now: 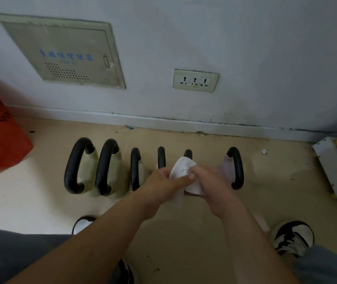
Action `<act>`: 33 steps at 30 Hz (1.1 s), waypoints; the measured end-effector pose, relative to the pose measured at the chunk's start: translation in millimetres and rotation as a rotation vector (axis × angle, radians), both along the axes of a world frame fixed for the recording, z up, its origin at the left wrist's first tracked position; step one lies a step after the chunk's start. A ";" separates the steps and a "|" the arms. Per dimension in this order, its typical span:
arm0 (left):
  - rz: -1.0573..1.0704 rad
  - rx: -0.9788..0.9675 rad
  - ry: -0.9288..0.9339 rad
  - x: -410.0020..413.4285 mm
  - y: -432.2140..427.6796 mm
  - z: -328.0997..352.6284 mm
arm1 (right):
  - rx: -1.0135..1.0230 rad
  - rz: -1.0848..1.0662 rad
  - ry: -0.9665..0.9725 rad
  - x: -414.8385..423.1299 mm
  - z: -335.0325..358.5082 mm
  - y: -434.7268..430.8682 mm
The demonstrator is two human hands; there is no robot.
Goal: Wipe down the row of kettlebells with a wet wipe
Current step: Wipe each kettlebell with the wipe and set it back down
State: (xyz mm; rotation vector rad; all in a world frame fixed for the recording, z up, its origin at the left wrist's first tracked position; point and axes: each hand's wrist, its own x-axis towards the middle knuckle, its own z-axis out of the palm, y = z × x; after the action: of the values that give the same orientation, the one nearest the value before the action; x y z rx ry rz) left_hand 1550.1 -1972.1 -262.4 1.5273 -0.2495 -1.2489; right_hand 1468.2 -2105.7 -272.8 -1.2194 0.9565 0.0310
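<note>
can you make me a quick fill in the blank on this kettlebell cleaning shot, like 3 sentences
1. Both hands, the left hand and the right hand, hold a white ____ between them.
2. The row of kettlebells on the floor has ____ black handles showing.
3. On the wall above the row is a power outlet with ____ sockets.

Missing words: wipe; six; three

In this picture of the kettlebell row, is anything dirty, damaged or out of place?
The six black-handled kettlebells stand in an even row. Odd points: dark specks scattered on the beige floor, scuffed grime along the white baseboard, and a small white scrap lying loose. Both hands hold the white wet wipe.
</note>
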 end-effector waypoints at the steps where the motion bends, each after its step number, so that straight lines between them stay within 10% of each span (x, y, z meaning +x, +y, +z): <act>1: 0.057 -0.011 0.058 2.7 0.8 -1.9 | 0.026 -0.014 -0.024 0.7 -0.6 0.7; 7: 0.294 0.035 0.311 21.6 4.3 -3.9 | 0.010 0.160 0.067 2.4 -6.2 -2.1; 13: 0.426 0.171 0.087 36.4 8.7 -15.9 | -0.234 -0.245 0.263 15.4 -47.6 -27.1; 21: 0.514 0.221 -0.112 46.3 4.2 -24.4 | -0.317 0.037 0.327 67.9 -89.3 -15.9; 33: 0.257 0.425 -0.090 17.0 9.5 -58.1 | -0.129 0.106 0.285 20.0 -93.5 -12.4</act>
State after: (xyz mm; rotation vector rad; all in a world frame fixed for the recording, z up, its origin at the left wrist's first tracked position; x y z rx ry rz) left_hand 1567.1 -1962.7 -320.5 1.9116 0.1635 -1.0708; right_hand 1488.3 -2118.1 -366.3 -1.4093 1.1540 0.2349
